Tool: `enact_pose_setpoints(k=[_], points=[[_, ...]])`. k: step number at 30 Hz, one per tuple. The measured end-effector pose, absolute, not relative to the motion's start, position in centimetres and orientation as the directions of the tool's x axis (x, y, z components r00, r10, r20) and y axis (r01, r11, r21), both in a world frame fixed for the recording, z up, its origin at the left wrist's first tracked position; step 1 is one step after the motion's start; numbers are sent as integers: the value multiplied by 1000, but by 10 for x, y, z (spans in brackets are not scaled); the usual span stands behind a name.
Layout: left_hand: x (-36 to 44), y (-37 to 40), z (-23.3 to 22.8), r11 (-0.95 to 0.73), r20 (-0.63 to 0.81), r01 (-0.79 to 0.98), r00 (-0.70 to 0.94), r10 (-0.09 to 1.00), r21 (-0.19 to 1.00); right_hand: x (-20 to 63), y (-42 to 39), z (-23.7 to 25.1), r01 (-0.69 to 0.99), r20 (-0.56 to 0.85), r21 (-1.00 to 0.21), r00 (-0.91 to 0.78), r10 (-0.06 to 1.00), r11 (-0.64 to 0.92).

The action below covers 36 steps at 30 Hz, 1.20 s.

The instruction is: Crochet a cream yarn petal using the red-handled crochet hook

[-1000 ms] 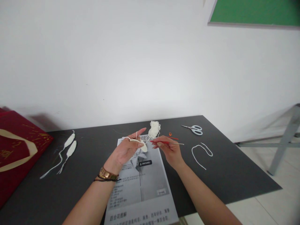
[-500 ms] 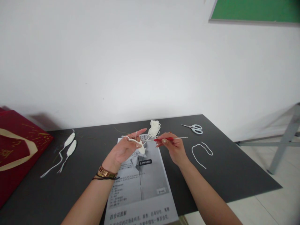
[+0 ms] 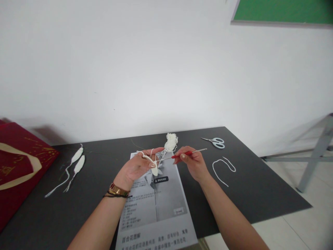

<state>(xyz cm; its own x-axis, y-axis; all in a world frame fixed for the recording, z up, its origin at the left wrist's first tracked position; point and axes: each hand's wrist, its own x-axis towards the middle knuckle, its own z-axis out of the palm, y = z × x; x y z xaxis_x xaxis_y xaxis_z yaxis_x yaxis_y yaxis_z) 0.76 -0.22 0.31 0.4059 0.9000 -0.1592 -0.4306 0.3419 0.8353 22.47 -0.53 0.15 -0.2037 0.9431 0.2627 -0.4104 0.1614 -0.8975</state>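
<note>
White wall stands behind a dark grey table (image 3: 260, 194), and a green board (image 3: 281, 10) hangs at the upper right. On the table lies a printed sheet (image 3: 156, 208) with a flower picture and Chinese text; the large line at the bottom seems to read 百合花图解, the smaller lines are too small to read.

Above the sheet, the left hand (image 3: 136, 166) pinches a small white crochet piece (image 3: 154, 168) between thumb and fingers, with white yarn over the forefinger. The yarn runs to a loose yarn bundle (image 3: 171, 142) just behind the hands. The right hand (image 3: 194, 163) has its fingers pressed together around a red-handled crochet hook (image 3: 186, 153), whose tip points at the piece.

Scissors (image 3: 215, 142) and a loose white strand (image 3: 223, 166) lie to the right. Two finished white pieces (image 3: 76, 161) and a red bag (image 3: 18, 166) are at the left.
</note>
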Motion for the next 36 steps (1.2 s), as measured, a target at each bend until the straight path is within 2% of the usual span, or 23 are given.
enact_pose_setpoints(k=[4,8,13,17,29,36], points=[[7,-1,2,359,-165,-358,472,866,862,224,-3,-2,-513,170,-857,-208,963,40],[9,-3,5,274,-136,-315,397,908,909,219,0,-8,-652,-20,-742,-211,977,-156],[21,-5,0,143,-87,-252,222,971,957,213,3,-17,-698,-140,-660,-249,958,-278],[33,-6,-7,117,-75,-257,164,984,959,208,2,-19,-716,-162,-634,-248,955,-293],[41,-9,-9,192,-141,-292,186,972,937,205,0,-20,-703,-145,-668,-196,970,-242],[40,-10,-3,127,-87,-250,165,982,960,207,1,-18,-687,-157,-694,-147,976,-216]])
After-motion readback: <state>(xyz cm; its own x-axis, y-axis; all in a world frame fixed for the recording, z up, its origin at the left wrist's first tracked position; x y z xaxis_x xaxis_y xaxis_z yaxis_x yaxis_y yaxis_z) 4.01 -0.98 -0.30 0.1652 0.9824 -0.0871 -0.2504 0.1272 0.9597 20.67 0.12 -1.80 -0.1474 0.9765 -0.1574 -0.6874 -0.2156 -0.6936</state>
